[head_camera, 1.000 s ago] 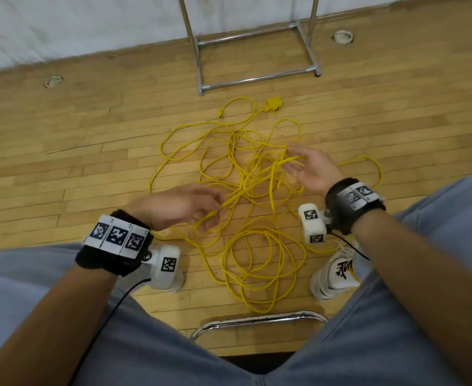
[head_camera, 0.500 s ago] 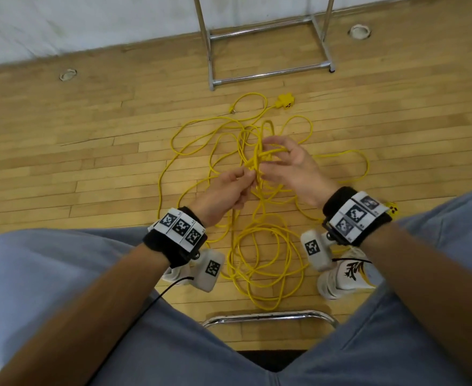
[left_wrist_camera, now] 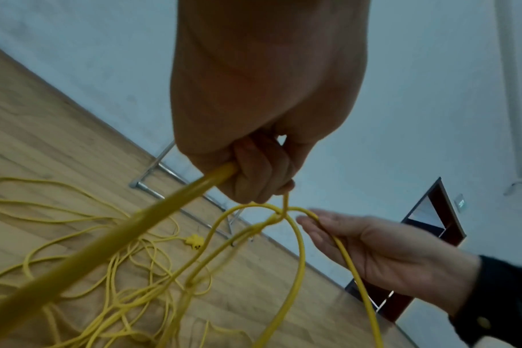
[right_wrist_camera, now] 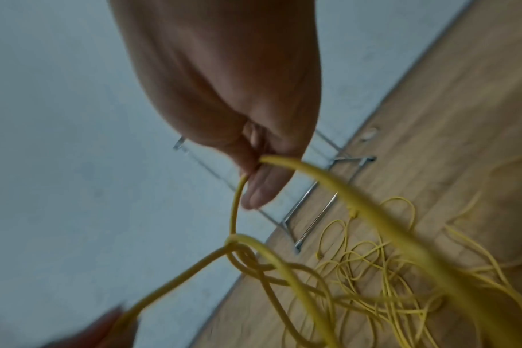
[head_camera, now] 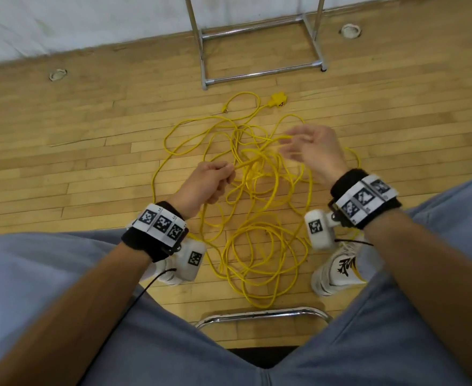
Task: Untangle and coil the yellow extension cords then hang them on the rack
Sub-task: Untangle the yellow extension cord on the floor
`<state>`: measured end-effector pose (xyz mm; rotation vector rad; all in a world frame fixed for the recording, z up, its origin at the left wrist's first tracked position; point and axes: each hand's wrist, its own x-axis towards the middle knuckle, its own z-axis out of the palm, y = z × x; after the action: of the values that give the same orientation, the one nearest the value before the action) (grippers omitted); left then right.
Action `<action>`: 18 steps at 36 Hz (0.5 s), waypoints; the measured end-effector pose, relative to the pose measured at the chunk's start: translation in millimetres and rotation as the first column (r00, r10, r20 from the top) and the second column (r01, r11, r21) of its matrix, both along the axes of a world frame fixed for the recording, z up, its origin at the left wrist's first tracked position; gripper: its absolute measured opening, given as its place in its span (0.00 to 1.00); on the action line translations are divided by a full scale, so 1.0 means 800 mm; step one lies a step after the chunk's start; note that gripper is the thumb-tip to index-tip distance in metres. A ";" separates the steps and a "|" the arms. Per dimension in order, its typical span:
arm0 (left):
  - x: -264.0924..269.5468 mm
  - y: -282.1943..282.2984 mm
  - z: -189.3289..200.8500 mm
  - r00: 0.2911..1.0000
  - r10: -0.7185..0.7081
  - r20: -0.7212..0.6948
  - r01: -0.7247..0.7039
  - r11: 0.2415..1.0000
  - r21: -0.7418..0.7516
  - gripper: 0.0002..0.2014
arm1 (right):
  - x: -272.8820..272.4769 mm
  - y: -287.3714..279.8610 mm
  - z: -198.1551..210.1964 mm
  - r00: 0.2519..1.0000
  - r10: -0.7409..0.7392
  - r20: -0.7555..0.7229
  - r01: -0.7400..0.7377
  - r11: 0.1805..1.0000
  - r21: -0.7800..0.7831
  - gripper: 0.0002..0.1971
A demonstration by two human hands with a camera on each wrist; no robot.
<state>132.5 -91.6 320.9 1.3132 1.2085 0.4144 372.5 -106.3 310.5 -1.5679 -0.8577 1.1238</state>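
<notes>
Cords (head_camera: pixel 257 218) lay in a loose yellow tangle on the wooden floor (head_camera: pixel 76 162) between the person's feet, short of the rack (head_camera: pixel 257 37). They looked light, limp and springy, best taken just beside a crossing. The left hand (head_camera: pixel 207 182) was curled around one strand; the right hand (head_camera: pixel 315 151) pinched another. Only the wrist views showed the knot (left_wrist_camera: pixel 277 217) between them.

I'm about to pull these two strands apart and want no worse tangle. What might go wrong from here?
1. The strands of the thin yellow extension cord cross in a knot between the left hand and right hand; pulling may tighten it.
2. The loose loops on the wooden floor overlap, so lifting may drag more along.
3. The yellow plug block could snag a loop.
</notes>
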 end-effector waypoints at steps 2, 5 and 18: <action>-0.005 0.005 0.008 0.999 -0.011 0.047 0.012 1.000 -0.019 0.18 | 0.031 0.011 0.002 0.963 -0.259 -0.072 0.261 0.965 0.023 0.15; -0.015 0.012 0.018 0.994 0.049 0.099 -0.046 0.998 -0.040 0.19 | 0.074 0.025 -0.016 0.838 -0.543 -0.047 0.544 0.839 -0.007 0.11; -0.010 -0.003 0.034 0.992 -0.095 0.086 0.088 0.992 0.087 0.19 | -0.088 -0.033 -0.054 0.666 0.616 0.421 -0.638 0.763 -0.107 0.35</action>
<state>124.7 -94.2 348.1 1.4008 1.0618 0.4566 302.2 -132.8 267.0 -1.5383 -1.8312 1.2125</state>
